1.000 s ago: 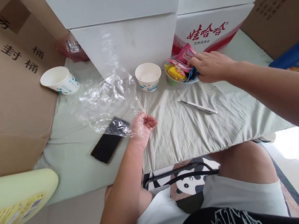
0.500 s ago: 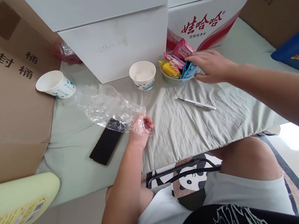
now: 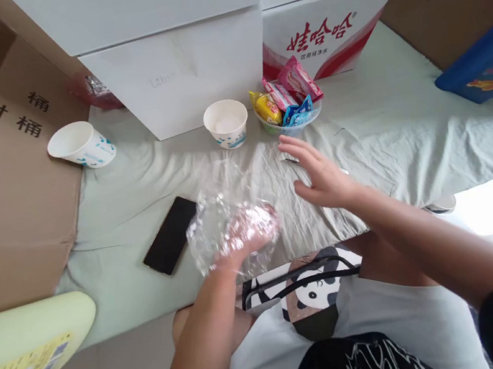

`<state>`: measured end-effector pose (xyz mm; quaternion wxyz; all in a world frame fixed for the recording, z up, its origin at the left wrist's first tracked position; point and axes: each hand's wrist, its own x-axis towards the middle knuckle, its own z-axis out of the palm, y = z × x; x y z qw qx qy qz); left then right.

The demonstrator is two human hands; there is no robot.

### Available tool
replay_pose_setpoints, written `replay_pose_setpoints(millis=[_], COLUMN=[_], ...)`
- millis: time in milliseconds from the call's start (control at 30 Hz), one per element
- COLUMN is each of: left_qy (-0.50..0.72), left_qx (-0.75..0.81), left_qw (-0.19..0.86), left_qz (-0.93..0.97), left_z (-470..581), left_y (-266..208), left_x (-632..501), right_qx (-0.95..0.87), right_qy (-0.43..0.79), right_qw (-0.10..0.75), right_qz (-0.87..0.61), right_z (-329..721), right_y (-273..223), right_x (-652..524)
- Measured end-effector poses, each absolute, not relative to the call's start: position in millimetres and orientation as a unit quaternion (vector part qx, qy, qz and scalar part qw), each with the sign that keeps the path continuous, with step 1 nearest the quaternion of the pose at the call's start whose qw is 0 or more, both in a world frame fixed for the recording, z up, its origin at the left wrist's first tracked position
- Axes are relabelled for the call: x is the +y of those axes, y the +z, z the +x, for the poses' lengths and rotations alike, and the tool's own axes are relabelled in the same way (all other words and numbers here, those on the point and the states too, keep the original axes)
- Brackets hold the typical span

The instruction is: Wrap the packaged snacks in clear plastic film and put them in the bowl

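Observation:
My left hand (image 3: 249, 231) is closed on a crumpled clear plastic bag (image 3: 206, 223), which covers much of the hand; both are smeared by motion. My right hand (image 3: 318, 175) hangs open with its fingers apart, holding nothing. Under it lies a thin utility knife (image 3: 290, 160), mostly hidden by the hand. Beyond my right hand stands a clear bowl (image 3: 289, 130) filled with small snack packets in pink (image 3: 299, 80), yellow (image 3: 266, 108) and blue (image 3: 299, 114). A white paper cup (image 3: 227, 126) stands upright to the bowl's left.
Another paper cup (image 3: 82, 146) leans at the left by a cardboard box (image 3: 5, 187). A black phone (image 3: 170, 235) lies left of my left hand. White boxes (image 3: 191, 80) line the back. At the right is a blue package (image 3: 486, 62), at the lower left a pale green container (image 3: 32, 346).
My right hand has drawn back from the snack bowl toward me and left. The plastic bag, stretched out over the phone before, is now bunched around my left hand, nearer me.

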<state>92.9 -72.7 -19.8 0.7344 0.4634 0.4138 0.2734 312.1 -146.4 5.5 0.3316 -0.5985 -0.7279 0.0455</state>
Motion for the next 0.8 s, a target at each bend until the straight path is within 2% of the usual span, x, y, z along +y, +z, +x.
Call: replay_pose_setpoints(millis=[167, 300, 400, 467, 567, 700, 800], left_qy=[0.145, 0.118, 0.115, 0.139, 0.245, 0.367, 0.359], left_qx=[0.336, 0.325, 0.332, 0.354, 0.421, 0.458, 0.448], left_qw=[0.623, 0.556, 0.524, 0.513, 0.533, 0.594, 0.615], left_qz=[0.691, 0.755, 0.776, 0.769, 0.692, 0.551, 0.541], left_z=[93, 93, 94, 93, 90, 81, 77], left_y=[-19, -33, -37, -33, -25, -22, -24], left_x=[-99, -96, -85, -74, -54, -32, -26], right_qx=[-0.735, -0.746, -0.724, -0.681, -0.59, -0.524, -0.569], right_qy=[0.104, 0.161, 0.139, 0.101, 0.046, -0.001, -0.032], right_qw=[0.356, 0.355, 0.385, 0.423, 0.457, 0.43, 0.416], right_qz=[-0.568, -0.54, -0.554, -0.589, -0.664, -0.735, -0.709], right_z=[287, 285, 292, 300, 313, 326, 327], right_y=[-11, -19, -28, -35, -42, -46, -48], right_x=[-163, -171, -173, -172, -171, -170, -171])
